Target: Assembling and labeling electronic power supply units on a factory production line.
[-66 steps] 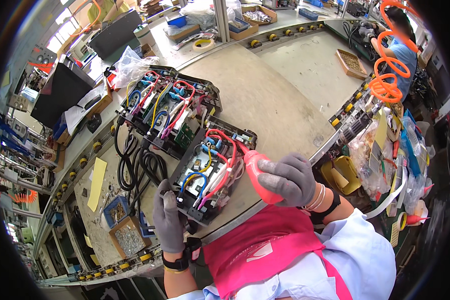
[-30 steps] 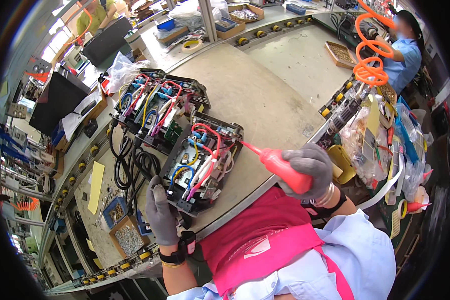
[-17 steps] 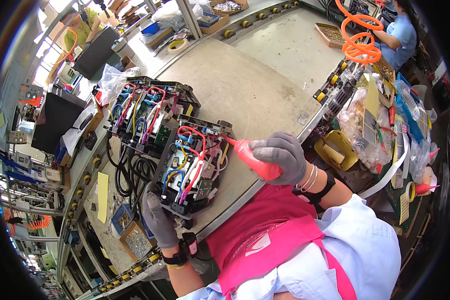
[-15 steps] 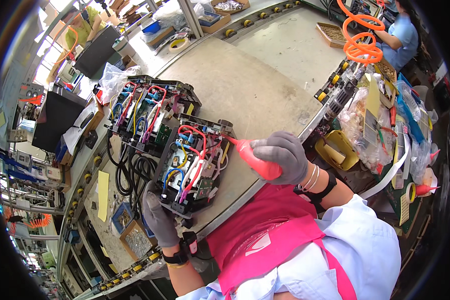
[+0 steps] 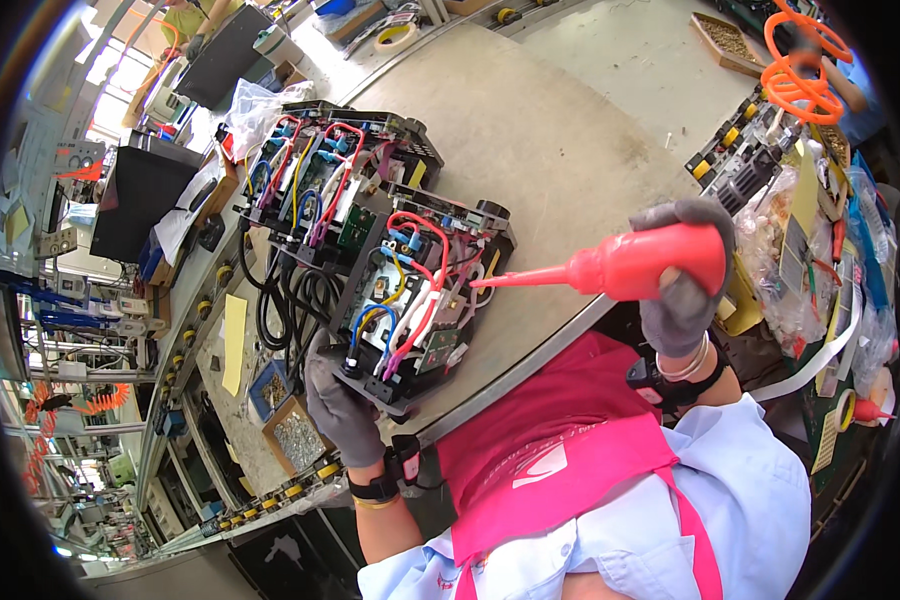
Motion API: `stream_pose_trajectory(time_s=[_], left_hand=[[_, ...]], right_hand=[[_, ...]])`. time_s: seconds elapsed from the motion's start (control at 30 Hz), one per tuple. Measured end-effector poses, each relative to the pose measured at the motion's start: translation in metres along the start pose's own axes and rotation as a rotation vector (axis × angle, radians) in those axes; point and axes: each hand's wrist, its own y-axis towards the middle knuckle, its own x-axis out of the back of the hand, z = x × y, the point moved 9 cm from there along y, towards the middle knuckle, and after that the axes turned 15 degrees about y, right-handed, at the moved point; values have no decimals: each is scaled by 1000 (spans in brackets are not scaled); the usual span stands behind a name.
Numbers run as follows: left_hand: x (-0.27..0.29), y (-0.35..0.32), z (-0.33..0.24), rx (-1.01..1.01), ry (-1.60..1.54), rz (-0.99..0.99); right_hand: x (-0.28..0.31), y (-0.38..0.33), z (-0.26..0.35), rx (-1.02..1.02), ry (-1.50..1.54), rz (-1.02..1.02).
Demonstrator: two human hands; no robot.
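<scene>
"Take the open black unit (image 5: pixel 410 305) as the dial's centre. Where's your right hand (image 5: pixel 682 312)?"

"At three o'clock, well out from it. My gloved fingers are closed round a red squeeze bottle (image 5: pixel 635 265), and its thin nozzle (image 5: pixel 520 279) points to nine."

"Touching the unit?"

"The tip is right by the unit's three o'clock edge; I can't tell whether it touches."

"And your left hand (image 5: pixel 348 410)?"

"At seven, against the unit's corner, half curled. Some fingers are hidden, so I can't tell if I'm gripping it."

"Where's the unit sitting?"

"On the worktop (image 5: pixel 550 170), near my apron (image 5: pixel 570 440), with black cables (image 5: pixel 290 305) at nine and more wired housings (image 5: pixel 340 180) at eleven."
</scene>
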Motion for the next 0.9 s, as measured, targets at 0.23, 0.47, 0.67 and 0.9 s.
stream_pose_trajectory(time_s=[0.23,0.47,0.67,0.9], left_hand=[[-5,2,0,-10,-71,-28],[-3,-3,-3,36,-94,-20],[6,1,3,-2,26,-81],[10,7,61,127,62,13]], right_hand=[[17,-57,-109,-714,1097,-540],[12,-90,-126,-901,1190,-635],[21,-88,-121,-857,1216,-621],[82,-55,-59,-582,950,-477]])
